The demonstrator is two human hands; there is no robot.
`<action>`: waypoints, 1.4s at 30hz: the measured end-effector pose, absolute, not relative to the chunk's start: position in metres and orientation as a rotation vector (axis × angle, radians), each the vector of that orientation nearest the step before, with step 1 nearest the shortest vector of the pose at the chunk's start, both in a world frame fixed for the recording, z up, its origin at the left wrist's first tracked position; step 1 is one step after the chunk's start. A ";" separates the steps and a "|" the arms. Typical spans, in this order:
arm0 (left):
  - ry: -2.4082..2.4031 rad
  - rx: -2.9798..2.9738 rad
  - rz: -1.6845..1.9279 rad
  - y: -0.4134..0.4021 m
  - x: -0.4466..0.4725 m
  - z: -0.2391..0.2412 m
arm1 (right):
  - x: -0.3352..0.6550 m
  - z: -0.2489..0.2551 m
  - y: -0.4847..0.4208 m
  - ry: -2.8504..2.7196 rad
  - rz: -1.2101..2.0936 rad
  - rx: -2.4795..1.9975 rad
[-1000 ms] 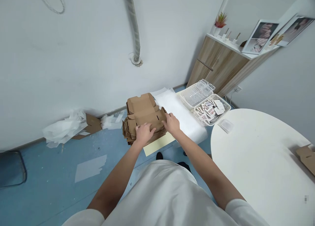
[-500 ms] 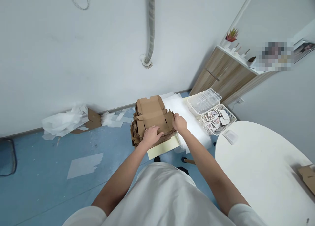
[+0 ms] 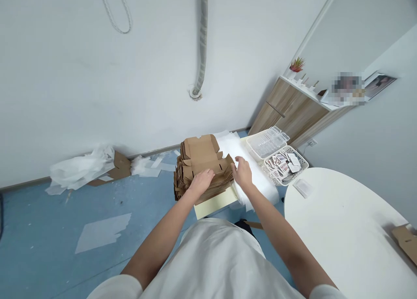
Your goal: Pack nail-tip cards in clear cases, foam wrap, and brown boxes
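Observation:
A stack of flat brown cardboard box blanks (image 3: pixel 198 160) sits on a pale yellow board (image 3: pixel 215 202) in front of me. My left hand (image 3: pixel 201 182) lies on the near edge of the stack, fingers curled over the top blank. At the stack's right edge is my right hand (image 3: pixel 243 172), fingers bent and touching the blanks beside a pile of white foam sheets (image 3: pixel 247 169). Whether either hand really grips a blank I cannot make out.
Two white baskets stand to the right: one with clear plastic cases (image 3: pixel 267 142), one with small printed packets (image 3: pixel 286 164). A round white table (image 3: pixel 345 229) is at the right, with a clear case (image 3: pixel 302 187) and a cardboard piece (image 3: pixel 407 242). Paper scraps (image 3: pixel 81 169) litter the blue floor.
Both hands have slid slightly toward me along the stack's near side; the right hand has moved off the top onto the right edge. The camera has shifted a little.

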State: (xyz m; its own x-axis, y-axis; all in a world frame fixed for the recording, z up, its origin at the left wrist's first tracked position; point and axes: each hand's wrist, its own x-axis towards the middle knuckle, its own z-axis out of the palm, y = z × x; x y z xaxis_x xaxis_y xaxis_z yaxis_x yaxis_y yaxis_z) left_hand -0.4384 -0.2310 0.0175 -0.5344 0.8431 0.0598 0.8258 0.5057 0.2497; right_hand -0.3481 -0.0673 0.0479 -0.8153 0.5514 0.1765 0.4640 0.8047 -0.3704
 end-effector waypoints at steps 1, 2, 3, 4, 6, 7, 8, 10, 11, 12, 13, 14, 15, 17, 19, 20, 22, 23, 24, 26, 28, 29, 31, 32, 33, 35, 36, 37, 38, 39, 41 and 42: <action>2.688 1.487 0.391 -0.231 -0.438 0.017 | -0.342 0.047 -0.076 -2.738 0.354 -0.632; 2.711 1.496 0.408 -0.231 -0.437 0.018 | -0.337 0.045 -0.086 -2.797 0.305 -0.447; 2.736 1.505 0.428 -0.231 -0.436 0.019 | -0.332 0.042 -0.094 -2.866 0.273 -0.265; 2.762 1.510 0.448 -0.231 -0.435 0.020 | -0.327 0.038 -0.102 -2.931 0.238 -0.118; 2.812 1.503 0.490 -0.231 -0.434 0.026 | -0.320 0.030 -0.112 -3.011 0.167 -0.038; 2.834 1.490 0.515 -0.231 -0.434 0.029 | -0.318 0.026 -0.115 -3.039 0.155 -0.056; 2.854 1.470 0.544 -0.232 -0.434 0.034 | -0.316 0.022 -0.116 -3.062 0.162 -0.089; 2.887 1.423 0.612 -0.233 -0.434 0.044 | -0.314 0.017 -0.113 -3.101 0.249 -0.160; 2.900 1.399 0.653 -0.234 -0.434 0.049 | -0.313 0.015 -0.110 -3.115 0.336 -0.193; 2.910 1.380 0.699 -0.235 -0.434 0.055 | -0.314 0.015 -0.107 -3.117 0.458 -0.232; 2.915 1.364 0.752 -0.237 -0.433 0.060 | -0.314 0.015 -0.103 -3.100 0.618 -0.277; 2.915 1.351 0.809 -0.238 -0.431 0.065 | -0.314 0.016 -0.099 -3.051 0.817 -0.326; 2.912 1.339 0.864 -0.240 -0.428 0.070 | -0.314 0.018 -0.094 -2.963 1.045 -0.375; 2.903 1.322 0.947 -0.243 -0.421 0.075 | -0.314 0.027 -0.087 -2.671 1.493 -0.458; 2.898 1.305 0.998 -0.245 -0.412 0.076 | -0.312 0.041 -0.083 -2.333 1.783 -0.543; 2.894 1.298 1.017 -0.246 -0.408 0.075 | -0.311 0.050 -0.082 -2.202 1.837 -0.601; 2.881 1.289 1.051 -0.247 -0.398 0.071 | -0.311 0.069 -0.082 -2.124 1.862 -0.716; 2.870 1.293 1.061 -0.247 -0.393 0.068 | -0.311 0.077 -0.082 -2.152 1.873 -0.749; 2.856 1.303 1.066 -0.247 -0.389 0.065 | -0.313 0.085 -0.083 -2.180 1.872 -0.783; 2.826 1.321 1.067 -0.246 -0.381 0.059 | -0.315 0.093 -0.083 -2.172 1.814 -0.910; 2.791 1.334 1.062 -0.244 -0.374 0.054 | -0.316 0.094 -0.082 -2.173 1.741 -1.039; 2.772 1.339 1.060 -0.242 -0.372 0.052 | -0.314 0.093 -0.081 -2.168 1.704 -1.094; 2.730 1.354 1.053 -0.238 -0.368 0.050 | -0.308 0.088 -0.078 -2.126 1.656 -1.158; 2.705 1.369 1.049 -0.236 -0.366 0.050 | -0.303 0.086 -0.076 -2.081 1.649 -1.168; 2.679 1.386 1.045 -0.234 -0.365 0.051 | -0.298 0.084 -0.074 -2.024 1.658 -1.165; 2.635 1.414 1.044 -0.228 -0.364 0.054 | -0.284 0.082 -0.069 -1.897 1.695 -1.136; 2.620 1.421 1.048 -0.225 -0.364 0.056 | -0.276 0.082 -0.066 -1.834 1.706 -1.122; 2.615 1.414 1.056 -0.222 -0.364 0.058 | -0.267 0.082 -0.061 -1.773 1.709 -1.111; 2.619 1.392 1.068 -0.218 -0.365 0.059 | -0.257 0.083 -0.057 -1.716 1.705 -1.104; 2.627 1.355 1.081 -0.213 -0.365 0.060 | -0.246 0.084 -0.052 -1.663 1.695 -1.099; 2.643 1.245 1.116 -0.202 -0.364 0.059 | -0.221 0.087 -0.042 -1.556 1.676 -1.098; 2.636 1.184 1.140 -0.195 -0.362 0.057 | -0.208 0.088 -0.037 -1.500 1.668 -1.096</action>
State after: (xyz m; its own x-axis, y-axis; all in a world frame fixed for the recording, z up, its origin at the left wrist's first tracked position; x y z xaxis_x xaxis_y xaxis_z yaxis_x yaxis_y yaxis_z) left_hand -0.3619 -0.1954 0.0573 -0.7091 0.6593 0.2499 0.6337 0.4406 0.6359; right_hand -0.2076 -0.0369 0.0884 -0.4524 0.8761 -0.1665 0.0731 -0.1497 -0.9860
